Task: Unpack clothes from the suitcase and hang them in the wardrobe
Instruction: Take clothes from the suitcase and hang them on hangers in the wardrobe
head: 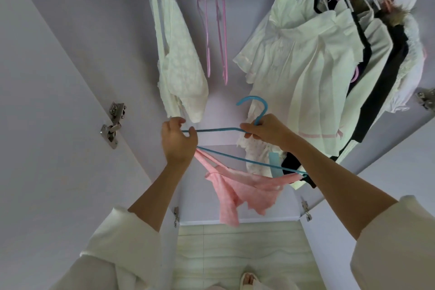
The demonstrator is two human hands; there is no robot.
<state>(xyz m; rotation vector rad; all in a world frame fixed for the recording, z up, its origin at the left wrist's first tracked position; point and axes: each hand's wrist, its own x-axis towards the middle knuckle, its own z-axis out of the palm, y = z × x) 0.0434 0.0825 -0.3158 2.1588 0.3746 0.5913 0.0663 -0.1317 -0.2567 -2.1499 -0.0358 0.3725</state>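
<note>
Wardrobe (235, 7) open ahead, right hand (266, 130) pinching the blue hanger (235, 158) neck, left hand (179, 141) fingers curled around its shoulder and the pink garment (233, 193) strap — seat that strap squarely before lifting.

We lose the tops of the two empty pink hangers (213, 23) past the upper edge, and our right forearm hides part of the blue hanger (237, 148).

Pale lilac wardrobe panels (58, 77) are seen at left w/ metal hinges (112, 125); cream tiled floor (235, 247) is seen at btm centre.
</note>
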